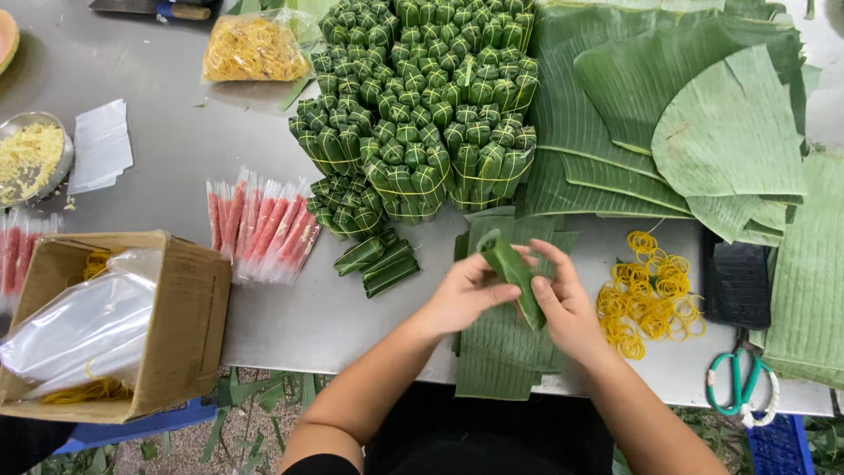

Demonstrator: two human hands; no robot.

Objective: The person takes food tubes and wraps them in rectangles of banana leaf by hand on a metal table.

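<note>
My left hand (462,295) and my right hand (567,303) both grip a long green leaf-wrapped roll (510,264), held tilted above a stack of cut banana leaf strips (497,352) at the table's front edge. Loose yellow rubber bands (651,295) lie just right of my right hand. A few finished green rolls (378,262) lie left of my left hand. Behind them a large heap of banded bundles of wrapped rolls (422,105) fills the middle of the table.
Pink sausages in clear sleeves (259,229) lie at left. A cardboard box (189,317) with plastic bags sits at front left. Big banana leaves (694,114) cover the right. Green-handled scissors (740,383), a black case (734,281), a bag of rubber bands (255,48), a metal bowl (31,158).
</note>
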